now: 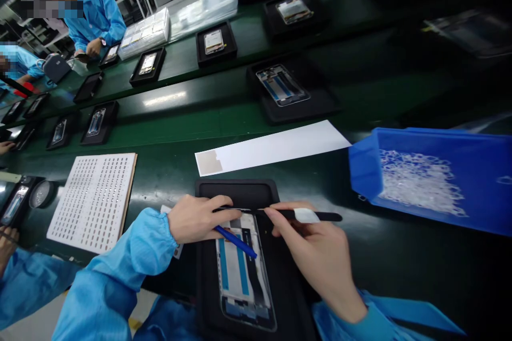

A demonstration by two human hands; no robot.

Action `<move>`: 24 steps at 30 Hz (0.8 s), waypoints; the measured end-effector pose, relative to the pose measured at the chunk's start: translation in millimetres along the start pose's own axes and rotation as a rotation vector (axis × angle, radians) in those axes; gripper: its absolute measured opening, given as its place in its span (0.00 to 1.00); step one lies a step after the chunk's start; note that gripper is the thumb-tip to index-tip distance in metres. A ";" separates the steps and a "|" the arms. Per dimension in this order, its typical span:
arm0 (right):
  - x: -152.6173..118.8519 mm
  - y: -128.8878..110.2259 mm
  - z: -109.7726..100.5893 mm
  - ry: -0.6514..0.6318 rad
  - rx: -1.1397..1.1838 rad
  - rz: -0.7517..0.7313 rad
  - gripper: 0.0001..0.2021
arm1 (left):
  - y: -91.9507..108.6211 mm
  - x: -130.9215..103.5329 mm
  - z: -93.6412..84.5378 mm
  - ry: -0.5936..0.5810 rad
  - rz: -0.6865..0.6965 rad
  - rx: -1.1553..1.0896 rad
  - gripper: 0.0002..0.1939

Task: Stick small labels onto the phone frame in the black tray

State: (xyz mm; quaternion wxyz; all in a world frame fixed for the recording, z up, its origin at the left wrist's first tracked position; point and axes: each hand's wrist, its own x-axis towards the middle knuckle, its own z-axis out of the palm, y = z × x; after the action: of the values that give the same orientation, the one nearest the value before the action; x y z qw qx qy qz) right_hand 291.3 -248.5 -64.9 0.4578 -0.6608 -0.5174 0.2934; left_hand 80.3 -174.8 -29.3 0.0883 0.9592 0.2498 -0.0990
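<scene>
An opened phone frame with blue strips lies in a black foam tray at the bottom centre. My left hand rests over its upper left end, its fingers closed round a blue stick-like tool that slants across the phone. Pinched in my right hand are black tweezers with a white wrap, their tips pointing left toward my left fingertips at the phone's top edge. What the tips touch is too small to tell.
Behind the tray lies a white strip. A blue bin of clear pieces stands right, a perforated white board left. More phone trays line the green conveyor. Co-workers' hands show at upper left, another sleeve at lower left.
</scene>
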 end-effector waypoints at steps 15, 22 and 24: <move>-2.5 3.6 5.3 -0.021 -0.070 -0.184 0.15 | -8.1 -6.6 6.4 0.083 0.007 -0.201 0.27; -3.4 1.2 8.4 -0.039 -0.095 -0.258 0.14 | -8.0 -6.3 7.2 0.084 -0.007 -0.191 0.27; -3.7 1.1 10.2 -0.037 -0.085 -0.289 0.13 | -7.9 -5.3 7.1 0.082 -0.017 -0.202 0.27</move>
State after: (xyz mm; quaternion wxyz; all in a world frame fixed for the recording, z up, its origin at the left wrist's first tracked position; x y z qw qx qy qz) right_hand 281.9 -249.0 -70.4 0.4571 -0.5929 -0.6274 0.2145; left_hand 70.8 -172.0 -35.9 0.1735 0.9465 0.2698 -0.0348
